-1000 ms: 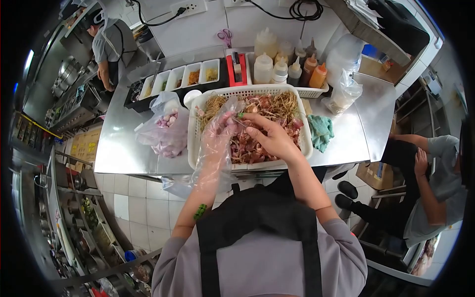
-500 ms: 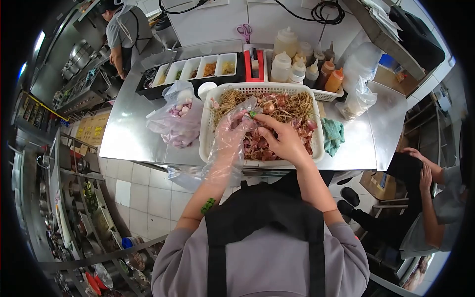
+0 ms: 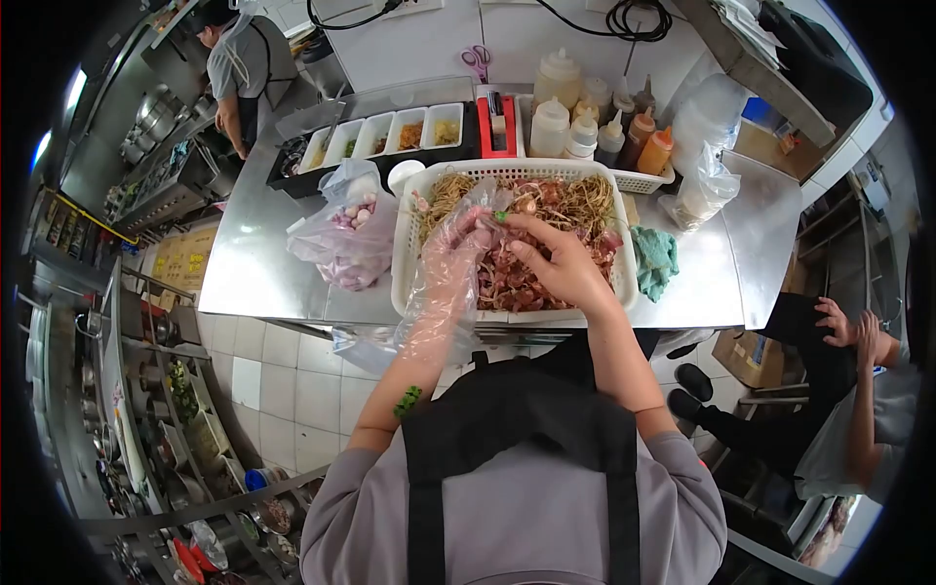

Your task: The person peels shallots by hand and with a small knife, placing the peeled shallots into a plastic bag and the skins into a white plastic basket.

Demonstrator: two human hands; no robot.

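My left hand (image 3: 466, 234), in a clear plastic glove, is closed over the left part of a white basket (image 3: 401, 263). Its fingers curl round something small that I cannot make out. My right hand (image 3: 558, 255) is bare, its fingertips close to the left ones, with a small green thing (image 3: 501, 216) between the hands. Whether the right fingers pinch anything is unclear. Under both hands lie reddish shallot-like bulbs and skins (image 3: 507, 278) and dry, straw-coloured roots (image 3: 450, 193). Left of the basket sits a plastic bag (image 3: 341, 234) with pale pink peeled bulbs.
Behind the basket stand a tray of small white containers (image 3: 409, 130), a red tape dispenser (image 3: 497, 125) and sauce bottles (image 3: 551, 127). A green cloth (image 3: 654, 261) lies on the right. One person stands at the back left; another sits at the right.
My right hand has shifted slightly, its fingers a little more apart from the left hand's. At the right, the seated person's hands have moved apart. The view has shifted slightly.
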